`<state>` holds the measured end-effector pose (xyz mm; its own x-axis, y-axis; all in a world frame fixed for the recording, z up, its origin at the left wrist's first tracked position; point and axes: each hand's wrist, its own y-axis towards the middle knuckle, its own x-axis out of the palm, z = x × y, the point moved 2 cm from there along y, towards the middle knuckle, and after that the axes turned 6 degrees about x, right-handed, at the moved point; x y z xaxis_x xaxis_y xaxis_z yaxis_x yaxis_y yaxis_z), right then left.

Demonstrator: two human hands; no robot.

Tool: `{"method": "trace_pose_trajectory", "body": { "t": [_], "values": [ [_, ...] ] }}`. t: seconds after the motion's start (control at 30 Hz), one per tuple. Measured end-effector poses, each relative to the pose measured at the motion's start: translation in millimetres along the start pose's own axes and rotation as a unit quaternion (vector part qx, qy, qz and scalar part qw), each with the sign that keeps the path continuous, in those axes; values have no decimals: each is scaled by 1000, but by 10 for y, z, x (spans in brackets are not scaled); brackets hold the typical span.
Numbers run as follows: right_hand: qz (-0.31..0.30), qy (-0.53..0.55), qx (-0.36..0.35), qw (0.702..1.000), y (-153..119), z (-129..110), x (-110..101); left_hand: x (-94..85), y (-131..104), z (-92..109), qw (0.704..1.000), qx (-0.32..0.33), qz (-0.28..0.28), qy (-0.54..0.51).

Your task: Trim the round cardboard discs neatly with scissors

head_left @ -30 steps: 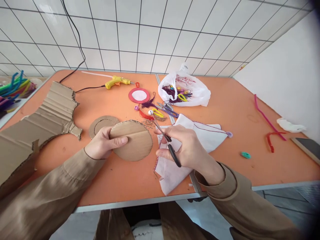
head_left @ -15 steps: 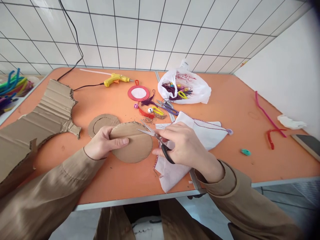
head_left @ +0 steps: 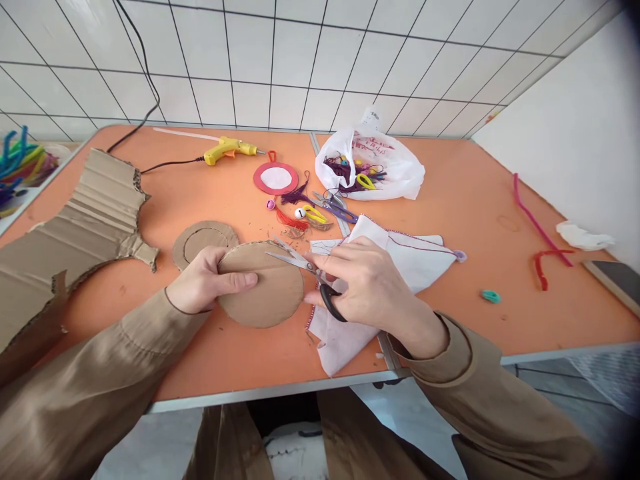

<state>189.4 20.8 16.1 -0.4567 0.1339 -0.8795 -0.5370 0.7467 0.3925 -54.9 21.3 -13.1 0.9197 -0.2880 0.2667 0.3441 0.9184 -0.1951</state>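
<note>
Your left hand pinches the cardboard disc at its left edge, thumb on top, above the orange counter. Your right hand holds the black-handled scissors, their blades parted at the disc's upper right rim. Behind the disc's left side lies a cardboard ring. White cloth lies beneath your right hand, and the yellow glue gun rests farther back, left of the red-rimmed circle.

A yellow glue gun is lying near the tabletop's far edge, left of a white plastic bag. Toward the right edge, a magenta strand is crossing a red strand, and a teal coil is resting nearby.
</note>
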Motion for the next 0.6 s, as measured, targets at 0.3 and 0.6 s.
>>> {"method": "trace_pose_trajectory", "body": {
  "t": [0.3,0.6],
  "values": [
    [-22,22,16,999,-11,7,11,57,5,40,999,-28,12,-42],
    [-34,35,18,999,13,-19,-17,91,-68,84,999,-31,38,-25]
  ]
}}
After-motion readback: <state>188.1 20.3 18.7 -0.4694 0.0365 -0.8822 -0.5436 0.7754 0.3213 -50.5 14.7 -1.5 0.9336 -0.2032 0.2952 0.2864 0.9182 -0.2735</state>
